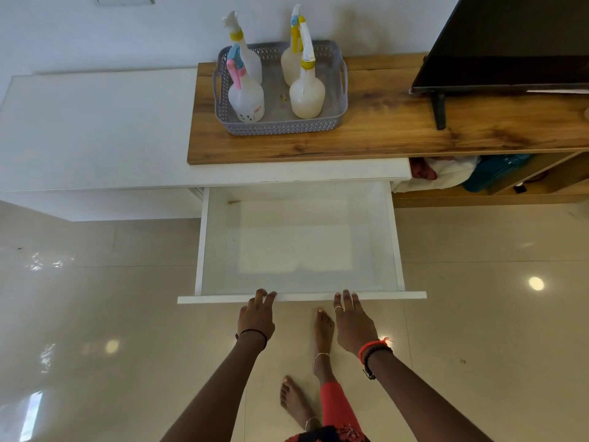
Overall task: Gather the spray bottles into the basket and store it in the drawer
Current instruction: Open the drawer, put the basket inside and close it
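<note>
Dark television (506, 43) on wooden shelf (382, 129); teal bag (492, 173) beneath

You are looking at four spray bottles, all standing upright inside one grey basket (280, 126): one with a white head (245, 55) at the back left corner, one with a pink and blue head (245, 97) at the front left, one with a yellow and blue head (291, 62) at the back right, and one with a white head and yellow collar (306, 90) at the front right. You are seeing one open drawer (298, 240), one wooden top (382, 129) carrying the basket, one dark screen (510, 43) at its right end, and two hands, left hand (256, 317) and right hand (352, 323).
</note>
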`<state>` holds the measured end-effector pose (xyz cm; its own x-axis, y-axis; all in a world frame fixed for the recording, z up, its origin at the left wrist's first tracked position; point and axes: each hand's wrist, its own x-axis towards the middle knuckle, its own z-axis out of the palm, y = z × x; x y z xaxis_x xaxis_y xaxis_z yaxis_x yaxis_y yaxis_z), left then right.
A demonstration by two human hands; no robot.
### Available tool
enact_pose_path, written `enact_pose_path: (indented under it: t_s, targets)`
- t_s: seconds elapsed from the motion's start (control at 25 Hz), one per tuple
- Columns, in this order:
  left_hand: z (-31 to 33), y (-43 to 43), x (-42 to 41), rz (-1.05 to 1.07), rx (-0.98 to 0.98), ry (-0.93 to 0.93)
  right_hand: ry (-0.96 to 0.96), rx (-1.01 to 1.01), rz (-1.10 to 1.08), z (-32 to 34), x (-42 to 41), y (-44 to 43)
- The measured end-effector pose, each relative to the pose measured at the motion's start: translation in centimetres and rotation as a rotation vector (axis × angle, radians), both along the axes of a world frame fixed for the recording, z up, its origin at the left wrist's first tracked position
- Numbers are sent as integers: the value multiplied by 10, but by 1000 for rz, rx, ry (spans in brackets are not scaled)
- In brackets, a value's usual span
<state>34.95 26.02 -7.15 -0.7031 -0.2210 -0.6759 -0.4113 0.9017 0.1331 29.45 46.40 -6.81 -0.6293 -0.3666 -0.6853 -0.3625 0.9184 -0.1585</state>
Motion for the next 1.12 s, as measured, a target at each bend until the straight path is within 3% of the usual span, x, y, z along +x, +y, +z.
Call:
enact_pose_path:
  t_s: [0.68,1.12]
  targets:
    - [-5,4,5,-8,-58,-44,-211,41,-33,1,-35,1]
    - [3,-7,-2,-72,11,-91,-317,23,-93,-2,-51,0]
